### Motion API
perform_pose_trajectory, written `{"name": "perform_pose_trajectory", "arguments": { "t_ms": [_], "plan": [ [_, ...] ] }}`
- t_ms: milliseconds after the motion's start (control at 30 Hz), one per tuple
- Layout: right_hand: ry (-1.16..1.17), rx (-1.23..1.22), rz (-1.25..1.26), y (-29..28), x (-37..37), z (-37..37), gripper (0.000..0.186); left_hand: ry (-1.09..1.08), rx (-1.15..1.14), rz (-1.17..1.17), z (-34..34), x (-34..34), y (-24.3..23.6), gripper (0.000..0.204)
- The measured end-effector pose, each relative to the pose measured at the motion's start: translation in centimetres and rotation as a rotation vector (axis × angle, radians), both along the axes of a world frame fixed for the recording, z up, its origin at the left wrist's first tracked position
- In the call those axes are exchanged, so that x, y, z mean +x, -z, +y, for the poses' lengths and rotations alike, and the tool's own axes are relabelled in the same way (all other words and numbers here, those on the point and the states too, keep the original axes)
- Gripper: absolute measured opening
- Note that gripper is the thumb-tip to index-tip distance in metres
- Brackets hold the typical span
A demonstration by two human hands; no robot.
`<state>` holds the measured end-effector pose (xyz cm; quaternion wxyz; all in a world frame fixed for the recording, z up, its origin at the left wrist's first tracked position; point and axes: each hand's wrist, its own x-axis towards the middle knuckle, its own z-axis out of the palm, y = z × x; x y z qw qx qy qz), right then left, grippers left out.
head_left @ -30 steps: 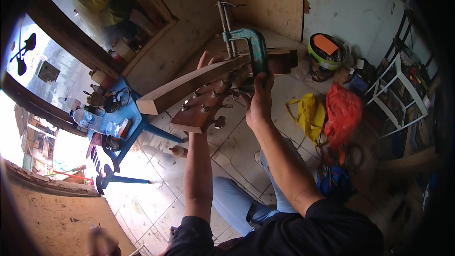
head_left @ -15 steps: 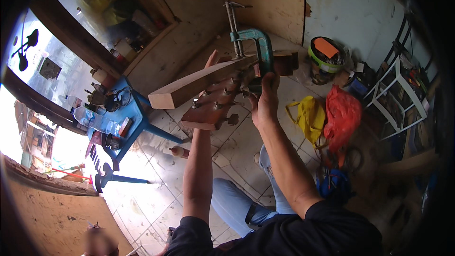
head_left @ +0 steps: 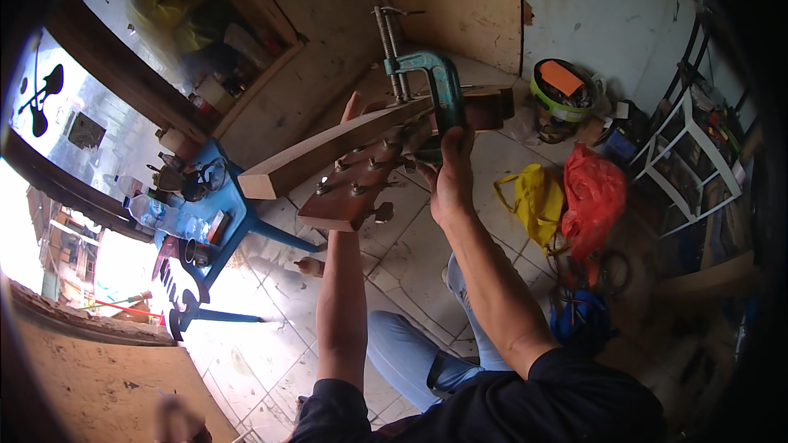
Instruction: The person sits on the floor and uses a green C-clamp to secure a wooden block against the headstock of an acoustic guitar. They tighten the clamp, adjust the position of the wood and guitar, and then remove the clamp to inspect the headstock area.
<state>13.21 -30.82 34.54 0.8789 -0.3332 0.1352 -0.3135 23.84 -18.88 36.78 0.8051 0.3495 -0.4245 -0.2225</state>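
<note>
A guitar is held out in front of me, its brown headstock (head_left: 341, 201) with metal tuning pegs pointing toward me. A long wooden block (head_left: 328, 148) lies along the neck, and a green C-clamp (head_left: 443, 86) bears on it with its threaded screw upright. My right hand (head_left: 453, 184) is closed around the clamp's lower part. From below, my left hand (head_left: 351, 107) reaches behind the headstock and block. Only its fingers show past the block's far side, so its hold around the neck is mostly hidden. Part of the guitar's body (head_left: 484, 108) shows beyond the clamp.
On the left, a blue plastic stool (head_left: 238, 217) carries bottles, a cup and small items. Yellow (head_left: 532, 201) and red (head_left: 593, 197) plastic bags lie on the tiled floor to the right. Behind them stand a green-rimmed bucket (head_left: 566, 111) and a white metal frame (head_left: 694, 156).
The headstock, block and clamp have shifted slightly left, the headstock's end also dipping a little toward me. Both hands stay with the guitar, my right one still on the clamp.
</note>
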Motion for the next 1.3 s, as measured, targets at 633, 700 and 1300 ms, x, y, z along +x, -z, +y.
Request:
{"name": "perform_pose_trajectory", "arguments": {
  "t_ms": [633, 700, 1300],
  "plan": [
    [-0.071, -0.125, 0.029, 0.3, 0.4, 0.7, 0.107, 0.018, -0.064, 0.205, 1.7, 1.3, 0.8, 0.078],
    [-0.067, -0.125, 0.037, 0.6, 0.5, 0.6, 0.106, 0.021, -0.044, 0.144, 1.7, 1.2, 0.8, 0.080],
    [-0.073, -0.179, 0.088, -1.1, 1.0, 0.8, 0.084, -0.417, 0.129, -0.247, 1.8, 0.1, 0.6, 0.092]
  ]
}}
